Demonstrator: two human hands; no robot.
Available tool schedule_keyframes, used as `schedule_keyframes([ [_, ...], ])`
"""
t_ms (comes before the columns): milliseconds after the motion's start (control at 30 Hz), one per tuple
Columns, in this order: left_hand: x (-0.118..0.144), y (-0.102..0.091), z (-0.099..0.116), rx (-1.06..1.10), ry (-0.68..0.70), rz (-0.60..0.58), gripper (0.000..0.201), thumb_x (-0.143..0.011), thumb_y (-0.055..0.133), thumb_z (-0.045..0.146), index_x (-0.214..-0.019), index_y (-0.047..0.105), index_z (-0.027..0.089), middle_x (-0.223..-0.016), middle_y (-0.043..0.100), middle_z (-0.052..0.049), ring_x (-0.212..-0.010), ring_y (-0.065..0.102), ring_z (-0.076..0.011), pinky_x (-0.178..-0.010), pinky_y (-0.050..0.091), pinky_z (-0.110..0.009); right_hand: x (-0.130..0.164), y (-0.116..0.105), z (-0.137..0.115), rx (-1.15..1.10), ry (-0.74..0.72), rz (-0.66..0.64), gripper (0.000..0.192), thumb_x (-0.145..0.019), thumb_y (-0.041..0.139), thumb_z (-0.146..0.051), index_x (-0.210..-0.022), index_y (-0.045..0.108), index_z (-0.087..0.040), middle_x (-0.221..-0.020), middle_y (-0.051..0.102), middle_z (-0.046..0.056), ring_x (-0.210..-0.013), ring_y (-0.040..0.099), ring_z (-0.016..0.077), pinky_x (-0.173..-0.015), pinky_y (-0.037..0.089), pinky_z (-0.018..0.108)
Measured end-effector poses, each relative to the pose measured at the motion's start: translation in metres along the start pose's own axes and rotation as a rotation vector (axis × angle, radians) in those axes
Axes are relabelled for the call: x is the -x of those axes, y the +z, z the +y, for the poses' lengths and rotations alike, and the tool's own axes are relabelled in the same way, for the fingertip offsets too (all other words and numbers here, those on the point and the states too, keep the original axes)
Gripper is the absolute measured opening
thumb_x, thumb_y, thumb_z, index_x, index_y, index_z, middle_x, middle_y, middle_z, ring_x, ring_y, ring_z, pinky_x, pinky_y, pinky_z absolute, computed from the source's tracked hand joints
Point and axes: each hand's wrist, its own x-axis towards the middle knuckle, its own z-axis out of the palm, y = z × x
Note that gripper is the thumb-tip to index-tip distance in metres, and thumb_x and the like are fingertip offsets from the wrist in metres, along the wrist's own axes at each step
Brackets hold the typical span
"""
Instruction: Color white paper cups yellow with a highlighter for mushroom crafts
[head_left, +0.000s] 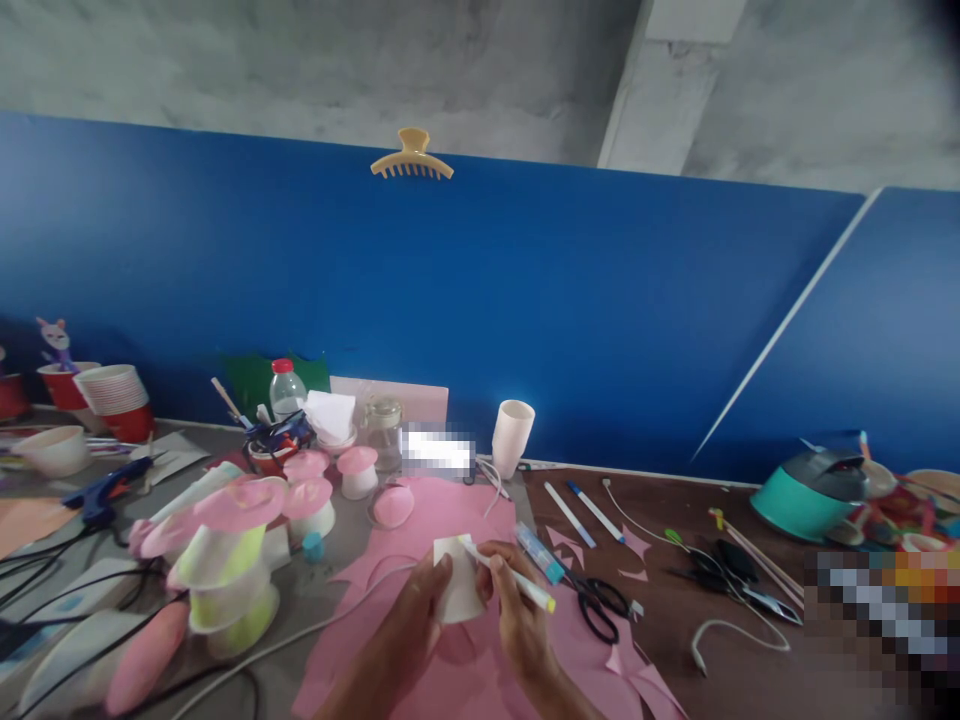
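Note:
My left hand (pixel 417 612) is closed round the side of a small white paper cup (pixel 456 592), tilted above the pink paper (pixel 442 505). In my right hand (pixel 519 618) is a white marker (pixel 534 590) with a yellow end, its other end at the cup's upper edge. Both hands are low in the middle of the head view. Pink sheets cover the table beneath them. To the right of the marker lie black-handled scissors (pixel 600 608) and a clear blue-ended tube (pixel 538 553).
Several pink-topped paper cups (pixel 358 472) stand left, near a glass jar (pixel 384 430) and a blue glue gun (pixel 105 492). A white cup stack (pixel 513 438) is at the back. Two markers (pixel 596 512) and a cable (pixel 739 625) lie right. A blue partition (pixel 525 290) rises behind.

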Motion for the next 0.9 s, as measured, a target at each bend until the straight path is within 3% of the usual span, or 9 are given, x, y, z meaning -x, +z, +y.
schedule_keyframes([
  [300,0.004,0.009,0.006,-0.05,0.016,-0.011,0.035,-0.092,0.05,0.04,-0.093,0.071,0.012,-0.079,0.07,-0.007,-0.084,0.063,-0.0239,-0.081,0.046,-0.033,0.003,-0.003,0.004,-0.048,0.047,0.012,0.041,-0.087,0.056,-0.057,-0.078,0.068,-0.019,-0.05,0.048,-0.004,-0.047,0.044,0.0132,-0.046,0.037,0.023],
  [633,0.004,0.011,0.008,-0.025,-0.006,-0.003,0.035,-0.087,0.06,0.044,-0.094,0.071,0.012,-0.082,0.071,-0.009,-0.083,0.063,-0.0219,-0.082,0.047,-0.033,-0.001,-0.001,0.0,-0.017,-0.018,0.021,0.037,-0.088,0.055,-0.053,-0.083,0.068,-0.019,-0.051,0.052,-0.003,-0.047,0.048,0.0145,-0.046,0.042,0.024],
  [900,0.002,0.009,0.008,0.029,-0.024,0.034,0.04,-0.08,0.067,0.047,-0.094,0.072,0.01,-0.084,0.072,-0.011,-0.093,0.064,-0.0287,-0.093,0.045,-0.04,-0.003,0.001,0.002,-0.127,0.067,0.067,0.035,-0.088,0.057,-0.053,-0.083,0.066,-0.019,-0.054,0.054,-0.003,-0.049,0.049,0.0141,-0.049,0.042,0.026],
])
